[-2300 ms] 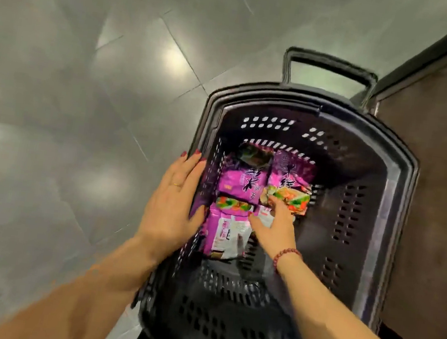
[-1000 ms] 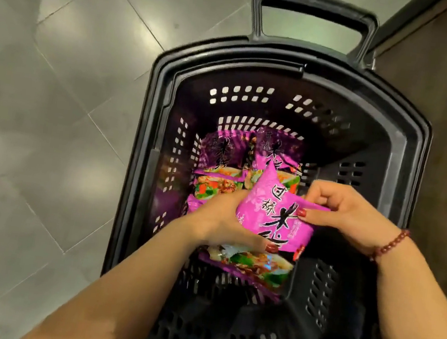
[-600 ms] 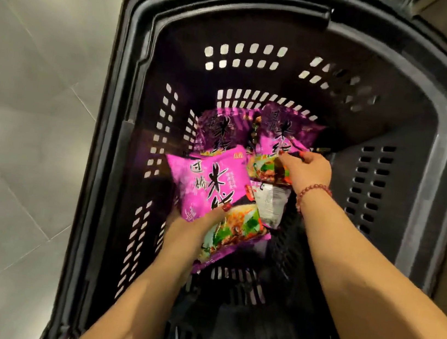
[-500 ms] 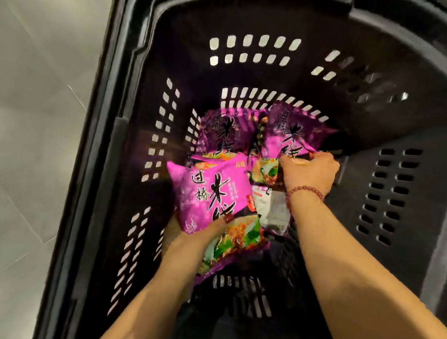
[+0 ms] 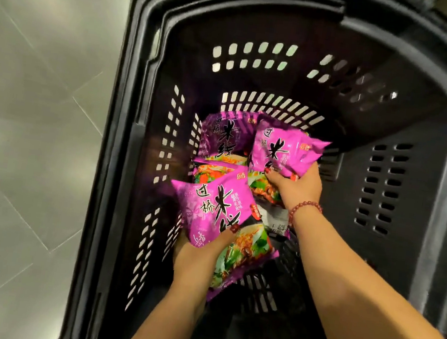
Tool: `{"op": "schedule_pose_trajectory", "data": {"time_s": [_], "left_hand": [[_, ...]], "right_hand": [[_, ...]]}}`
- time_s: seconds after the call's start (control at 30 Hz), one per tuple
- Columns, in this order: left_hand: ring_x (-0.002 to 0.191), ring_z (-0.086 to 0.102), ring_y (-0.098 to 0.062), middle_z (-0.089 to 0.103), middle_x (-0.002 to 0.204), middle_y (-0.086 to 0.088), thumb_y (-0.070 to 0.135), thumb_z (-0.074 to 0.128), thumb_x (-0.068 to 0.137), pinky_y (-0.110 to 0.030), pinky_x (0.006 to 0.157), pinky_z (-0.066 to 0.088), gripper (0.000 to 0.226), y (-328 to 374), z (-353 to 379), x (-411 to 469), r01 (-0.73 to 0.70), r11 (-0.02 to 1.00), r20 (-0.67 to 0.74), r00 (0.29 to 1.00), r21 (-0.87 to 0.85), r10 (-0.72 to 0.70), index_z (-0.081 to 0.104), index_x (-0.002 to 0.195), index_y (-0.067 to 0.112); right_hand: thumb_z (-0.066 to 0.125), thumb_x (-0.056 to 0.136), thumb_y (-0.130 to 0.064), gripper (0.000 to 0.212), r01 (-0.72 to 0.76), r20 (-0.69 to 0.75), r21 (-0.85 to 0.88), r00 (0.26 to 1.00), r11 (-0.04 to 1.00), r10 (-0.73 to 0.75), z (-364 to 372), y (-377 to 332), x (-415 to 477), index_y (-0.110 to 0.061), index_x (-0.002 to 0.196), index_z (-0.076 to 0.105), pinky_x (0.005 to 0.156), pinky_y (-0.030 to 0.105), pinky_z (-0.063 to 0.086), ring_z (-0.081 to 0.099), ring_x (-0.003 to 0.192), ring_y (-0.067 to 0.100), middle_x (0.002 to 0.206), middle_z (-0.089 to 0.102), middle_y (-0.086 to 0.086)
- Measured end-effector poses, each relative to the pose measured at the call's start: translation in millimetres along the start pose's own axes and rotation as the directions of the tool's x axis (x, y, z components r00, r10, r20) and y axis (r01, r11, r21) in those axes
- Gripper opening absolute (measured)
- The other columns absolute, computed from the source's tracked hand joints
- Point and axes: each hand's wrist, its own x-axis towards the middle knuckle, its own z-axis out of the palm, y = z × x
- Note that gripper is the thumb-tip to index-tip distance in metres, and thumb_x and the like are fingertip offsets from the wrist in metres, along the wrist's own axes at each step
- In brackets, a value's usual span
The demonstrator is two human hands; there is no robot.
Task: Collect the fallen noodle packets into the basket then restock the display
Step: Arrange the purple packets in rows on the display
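Purple foil everywhere down in this black basket (image 5: 124,132), and both hands are loaded now. The left hand (image 5: 196,254) grips a noodle packet (image 5: 211,208) from below, thumb pressed on its printed front, the other fingers hidden behind it, and it carries the packet alone where a second ago both hands shared it. The right hand (image 5: 296,185), beaded bracelet (image 5: 306,208) at the wrist, has gone deeper: half a second back it was only reaching the far packet (image 5: 282,149), and now its fingers (image 5: 270,173) are curled over that packet's lower front, with the top edge tilting up beyond the fingertips. Just to the left of those fingertips another purple packet (image 5: 221,137) lies against the far wall, and between the two hands a packet lies back-side up (image 5: 275,219), pale label showing. All the packets sit inside the basket, two of them held. My read: collecting looks finished and she's pulling stock out, one in each hand, for the display, which isn't in view. Grey floor tiles (image 5: 37,114) to the left show no strays.
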Motion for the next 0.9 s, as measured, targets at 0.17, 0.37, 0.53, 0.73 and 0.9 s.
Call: {"op": "schedule_pose_trajectory", "data": {"time_s": [0.17,0.37,0.53,0.73,0.9], "left_hand": [[0.095,0.071,-0.024,0.074,0.102,-0.003,0.016,0.084,0.071,-0.047,0.094,0.053,0.042,9,-10,-42,-0.065,0.998,0.053,0.997,0.021,0.064,0.063,0.107,0.025],[0.087,0.073,-0.024,0.076,0.094,-0.003,0.015,0.087,0.068,-0.038,0.078,0.058,0.048,44,-45,-144,-0.193,0.974,0.193,0.967,0.121,0.168,0.064,0.11,0.019],[0.089,0.072,-0.036,0.074,0.1,-0.016,0.026,0.089,0.064,-0.045,0.079,0.059,0.063,81,-88,-250,-0.238,0.96,0.312,0.932,0.15,0.182,0.059,0.117,0.012],[0.074,0.071,-0.038,0.072,0.095,-0.025,0.019,0.095,0.045,-0.048,0.071,0.059,0.085,110,-130,-361,-0.301,0.944,0.393,0.891,0.137,0.227,0.053,0.118,0.004],[0.061,0.071,-0.031,0.073,0.085,-0.022,0.025,0.097,-0.002,-0.035,0.047,0.057,0.12,128,-141,-432,-0.422,0.89,0.566,0.781,0.17,0.262,0.055,0.109,0.005]], "right_hand": [[0.084,0.07,-0.014,0.058,0.001,-0.131,0.202,0.991,0.979,0.026,-44,-9,-75,-0.022,0.117,0.051,0.083,0.026,0.045,0.059,0.09,0.003,0.098,0.061,-0.015],[0.085,0.07,-0.01,0.056,0.009,-0.143,0.351,0.989,0.936,0.045,-108,-48,-180,-0.018,0.118,0.058,0.089,0.036,0.054,0.066,0.096,0.01,0.106,0.069,-0.003],[0.076,0.076,0.001,0.057,0.082,-0.127,0.455,0.992,0.887,-0.027,-166,-107,-283,-0.013,0.126,0.054,0.068,0.01,0.052,0.065,0.09,-0.003,0.111,0.066,-0.001],[0.072,0.079,0.003,0.061,0.179,-0.149,0.572,0.982,0.801,-0.113,-224,-160,-407,-0.018,0.131,0.047,0.08,0.022,0.055,0.064,0.107,0.014,0.121,0.063,0.002],[0.073,0.077,0.005,0.057,0.283,-0.22,0.65,0.958,0.705,-0.182,-273,-186,-488,-0.027,0.12,0.054,0.077,0.032,0.058,0.068,0.099,0.012,0.11,0.07,-0.002]]}}
